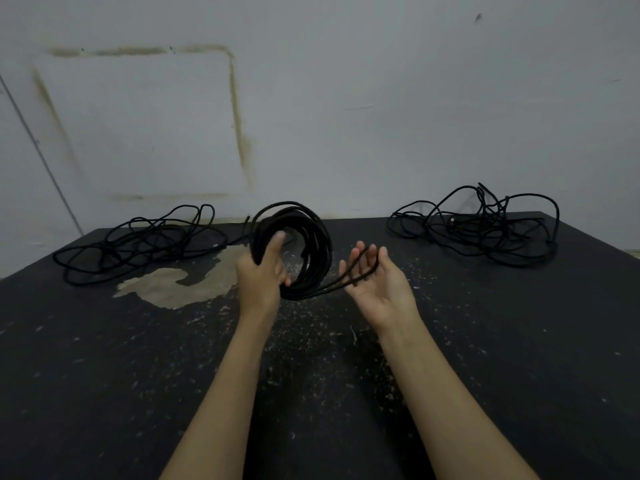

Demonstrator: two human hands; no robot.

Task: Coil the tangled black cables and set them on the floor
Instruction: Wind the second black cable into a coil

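1. Head view: left hand (260, 271) grips a round coil of black cable (294, 249), held upright above the dark, scuffed tabletop (138, 358), thumb inside the ring.
2. Right hand (375, 282) lies palm-up with fingers straight; a loose loop from the coil runs across its fingers.
3. Left tangled black cable pile (138, 242) and right tangled black cable pile (485, 226) lie on the tabletop's far corners, well apart.

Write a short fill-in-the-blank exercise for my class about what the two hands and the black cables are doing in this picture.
1. The coiled cable is gripped by the ____ hand.
2. The right hand is held palm up with its fingers ____.
3. The number of tangled cable piles lying on the table is ____.

Missing words: left; open; two
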